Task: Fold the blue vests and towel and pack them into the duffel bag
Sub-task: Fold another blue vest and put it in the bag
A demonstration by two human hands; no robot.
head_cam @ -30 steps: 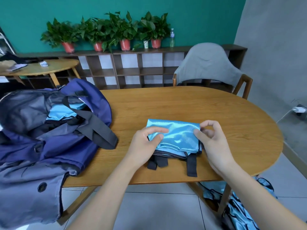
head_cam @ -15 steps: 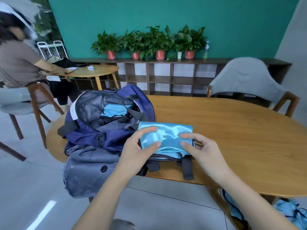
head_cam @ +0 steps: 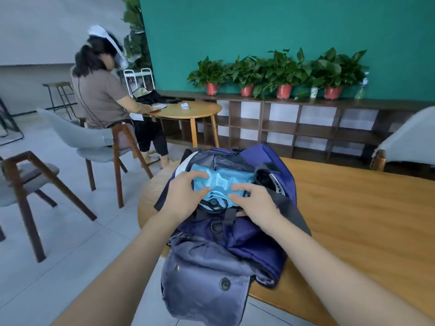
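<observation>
A navy and grey duffel bag point(head_cam: 237, 245) lies open on the left end of the oval wooden table point(head_cam: 353, 220). A folded shiny light-blue vest point(head_cam: 220, 184) with black straps sits in the bag's mouth, over more light-blue fabric inside. My left hand point(head_cam: 186, 194) grips the vest's left edge, thumb on top. My right hand point(head_cam: 253, 202) holds its right edge, fingers curled over the fabric. The vest's black straps hang over the bag's near rim between my hands.
A grey chair point(head_cam: 407, 142) stands at the table's far right. A person sits on a chair point(head_cam: 94, 142) at a small round table point(head_cam: 188, 111) to the left. Another chair point(head_cam: 21, 182) is at the far left. A low shelf point(head_cam: 306, 118) with potted plants lines the teal wall.
Both hands carried the folded vest leftward off the tabletop and into the open mouth of the duffel bag. My view swung left with them.
</observation>
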